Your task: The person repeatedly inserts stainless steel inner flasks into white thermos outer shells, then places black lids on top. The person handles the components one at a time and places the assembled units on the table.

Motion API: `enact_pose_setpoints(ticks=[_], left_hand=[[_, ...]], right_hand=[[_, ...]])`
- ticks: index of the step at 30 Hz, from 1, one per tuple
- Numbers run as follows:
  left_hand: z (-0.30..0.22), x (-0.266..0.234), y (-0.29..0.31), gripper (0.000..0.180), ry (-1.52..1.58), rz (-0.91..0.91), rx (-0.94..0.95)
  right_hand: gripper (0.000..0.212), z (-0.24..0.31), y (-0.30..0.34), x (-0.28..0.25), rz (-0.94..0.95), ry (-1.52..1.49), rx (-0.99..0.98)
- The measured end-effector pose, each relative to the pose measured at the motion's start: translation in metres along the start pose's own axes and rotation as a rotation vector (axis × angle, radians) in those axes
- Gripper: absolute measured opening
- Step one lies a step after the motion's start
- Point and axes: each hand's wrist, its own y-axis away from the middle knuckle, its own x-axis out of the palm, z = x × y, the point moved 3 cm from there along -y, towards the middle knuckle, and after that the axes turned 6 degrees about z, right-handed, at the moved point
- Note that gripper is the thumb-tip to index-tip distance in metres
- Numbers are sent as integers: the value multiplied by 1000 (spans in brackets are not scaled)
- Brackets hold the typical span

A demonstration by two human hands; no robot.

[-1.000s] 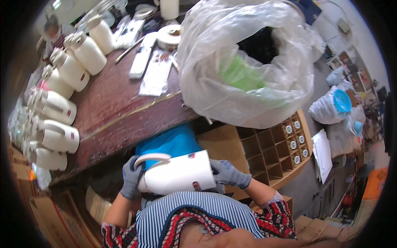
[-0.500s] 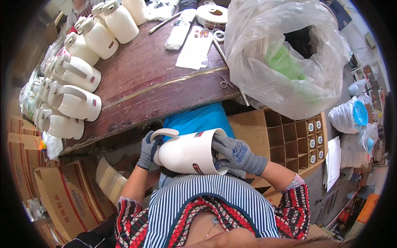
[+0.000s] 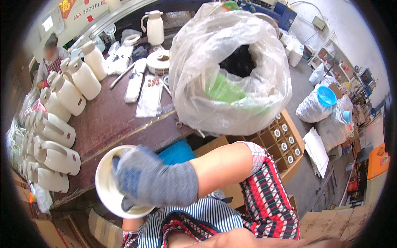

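A white vacuum-jug body (image 3: pixel 104 182) is tipped with its round open end facing up toward me. My right hand (image 3: pixel 142 175), in a grey knitted glove, reaches across into that opening. Its fingers are bent down inside and the dark thumb tip is near the lower rim. What they grip in there is hidden. My left hand is out of sight behind the jug body; only a bit of that forearm (image 3: pixel 132 224) shows below it.
Several white jugs (image 3: pixel 57 157) line the table's left side. A large clear plastic bag (image 3: pixel 186 82) stands at its right, above a divided carton (image 3: pixel 295 155) of bottle-like pieces. Label rolls (image 3: pixel 159 62) and bags (image 3: pixel 149 97) lie farther back. Another person (image 3: pixel 51 62) is at far left.
The jug body has swung from lying sideways to facing its open end up, and moved left. My right forearm now crosses over my front. My left hand has gone out of sight. The view has shifted.
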Motion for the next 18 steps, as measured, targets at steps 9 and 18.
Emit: enact_pose_setpoints(ticks=[9, 18], left_hand=[[15, 27, -51, 30, -110, 119, -110], [27, 39, -74, 27, -139, 187, -174]], right_hand=[[33, -400, 178, -3, -18, 428, 1071], [67, -532, 253, 41, 113, 259, 1537]])
